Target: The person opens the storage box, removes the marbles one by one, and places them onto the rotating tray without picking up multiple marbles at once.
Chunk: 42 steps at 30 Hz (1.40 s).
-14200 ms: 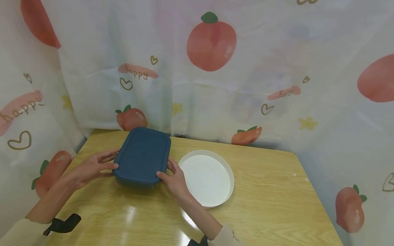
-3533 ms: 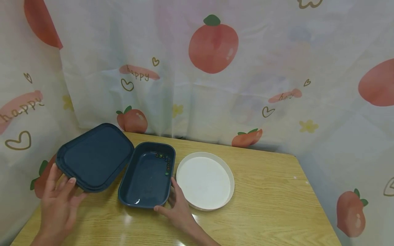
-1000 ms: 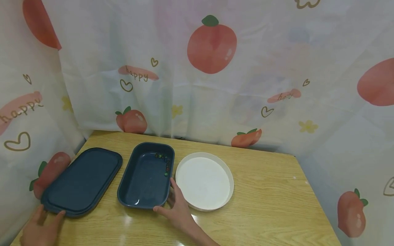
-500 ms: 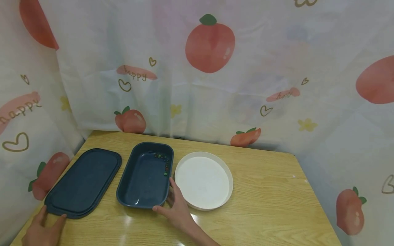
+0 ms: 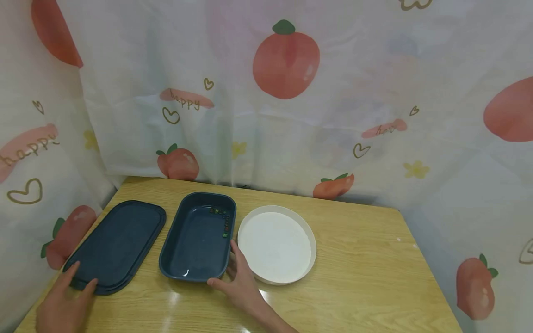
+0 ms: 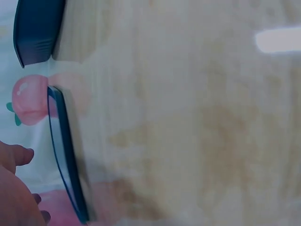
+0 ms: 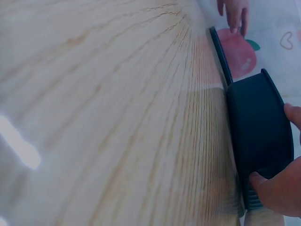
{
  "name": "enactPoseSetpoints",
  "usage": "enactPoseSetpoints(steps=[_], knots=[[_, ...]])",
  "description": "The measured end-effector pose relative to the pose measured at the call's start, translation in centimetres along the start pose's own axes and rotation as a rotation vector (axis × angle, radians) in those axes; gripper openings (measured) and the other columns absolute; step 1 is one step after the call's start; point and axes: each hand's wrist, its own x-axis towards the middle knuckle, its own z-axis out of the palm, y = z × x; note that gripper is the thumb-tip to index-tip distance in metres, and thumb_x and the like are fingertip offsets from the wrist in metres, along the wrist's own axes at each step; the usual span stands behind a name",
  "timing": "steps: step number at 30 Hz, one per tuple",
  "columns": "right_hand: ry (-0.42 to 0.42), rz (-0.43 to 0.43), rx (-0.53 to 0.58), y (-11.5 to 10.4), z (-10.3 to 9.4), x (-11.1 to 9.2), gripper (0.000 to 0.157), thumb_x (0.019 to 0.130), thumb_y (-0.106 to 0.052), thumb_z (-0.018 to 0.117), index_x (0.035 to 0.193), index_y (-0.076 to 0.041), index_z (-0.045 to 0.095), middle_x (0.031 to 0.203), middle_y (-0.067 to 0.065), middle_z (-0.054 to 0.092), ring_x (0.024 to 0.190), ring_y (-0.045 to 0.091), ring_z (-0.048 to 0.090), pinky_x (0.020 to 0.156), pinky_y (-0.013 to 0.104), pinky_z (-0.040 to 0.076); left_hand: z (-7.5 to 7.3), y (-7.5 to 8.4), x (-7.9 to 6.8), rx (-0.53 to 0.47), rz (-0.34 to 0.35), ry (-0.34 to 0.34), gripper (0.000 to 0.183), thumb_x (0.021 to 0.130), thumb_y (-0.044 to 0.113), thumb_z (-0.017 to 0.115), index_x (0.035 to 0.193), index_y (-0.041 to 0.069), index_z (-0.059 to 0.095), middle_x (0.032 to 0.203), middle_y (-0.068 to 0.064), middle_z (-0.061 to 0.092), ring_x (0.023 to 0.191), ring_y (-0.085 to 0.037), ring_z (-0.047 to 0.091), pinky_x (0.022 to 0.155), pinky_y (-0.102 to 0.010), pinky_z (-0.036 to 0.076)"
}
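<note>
A dark blue rectangular storage box [image 5: 193,252] stands on the table without its lid. Along its far right inner corner lie several small beads [image 5: 226,228], brownish and green. My right hand [image 5: 243,286] grips the near right corner, thumb at the near end and fingers along the right side; the right wrist view shows the thumb [image 7: 263,183] on the box wall. The matching lid [image 5: 118,245] lies flat left of the box. Over its near end is my left hand [image 5: 66,300], fingers spread; in the left wrist view a gap separates the fingertips from the lid [image 6: 68,155].
A round white tray [image 5: 276,245] with a low rim sits right beside the box. Bare wood tabletop [image 5: 362,259] stretches to the right. A fruit-print curtain [image 5: 287,138] hangs behind the table and on both sides.
The lid, lifted from the box earlier, was set down on the left. My left hand has since let go of its near edge and risen slightly. My right hand stays on the box.
</note>
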Motion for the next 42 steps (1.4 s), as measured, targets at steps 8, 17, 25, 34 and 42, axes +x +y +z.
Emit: enactPoseSetpoints(steps=[8, 17, 25, 34, 42], knots=[[-0.013, -0.035, 0.035, 0.2, -0.2, 0.0, 0.106, 0.085, -0.020, 0.083, 0.161, -0.008, 0.010, 0.162, 0.016, 0.018, 0.141, 0.031, 0.038, 0.108, 0.032, 0.038, 0.3, 2.5, -1.6, 0.069, 0.205, 0.140, 0.070, 0.096, 0.026, 0.068, 0.154, 0.003, 0.035, 0.146, -0.034, 0.038, 0.119, -0.058, 0.045, 0.086, -0.067, 0.041], [0.002, -0.036, -0.133, -0.8, -0.9, -0.3, 0.089, 0.090, -0.028, 0.077, 0.158, -0.008, 0.023, 0.153, 0.019, 0.038, 0.131, 0.032, 0.051, 0.103, 0.039, 0.045, 0.8, 3.8, -2.2, 0.005, 0.537, 0.266, 0.068, 0.089, 0.014, 0.076, 0.148, 0.001, 0.045, 0.133, -0.037, 0.051, 0.107, -0.056, 0.053, 0.077, -0.065, 0.045], [0.053, -0.098, -0.272, -1.6, -1.9, -0.3, 0.063, 0.098, -0.026, 0.067, 0.151, -0.007, 0.039, 0.150, 0.013, 0.044, 0.130, 0.034, 0.051, 0.102, 0.041, 0.046, 1.1, 5.9, -2.3, -0.074, 0.699, 0.200, 0.073, 0.087, 0.014, 0.079, 0.151, 0.009, 0.045, 0.135, -0.032, 0.054, 0.112, -0.052, 0.055, 0.078, -0.063, 0.046], [0.123, -0.223, -0.364, -2.5, -3.6, -0.2, 0.050, 0.099, -0.022, 0.065, 0.143, -0.002, 0.052, 0.147, 0.018, 0.047, 0.135, 0.032, 0.046, 0.105, 0.040, 0.042, 1.5, 8.1, -2.1, -0.122, 0.825, 0.129, 0.073, 0.087, 0.014, 0.079, 0.151, 0.017, 0.046, 0.141, -0.021, 0.054, 0.119, -0.047, 0.054, 0.084, -0.061, 0.046], [0.152, -0.360, -0.680, -3.1, -5.6, -0.2, 0.044, 0.099, -0.031, 0.065, 0.138, -0.012, 0.060, 0.142, 0.005, 0.056, 0.133, 0.023, 0.050, 0.104, 0.046, 0.043, 2.3, 9.6, -2.0, -0.144, 0.887, 0.073, 0.068, 0.088, 0.017, 0.079, 0.149, 0.019, 0.049, 0.139, -0.015, 0.058, 0.118, -0.037, 0.057, 0.086, -0.053, 0.048]])
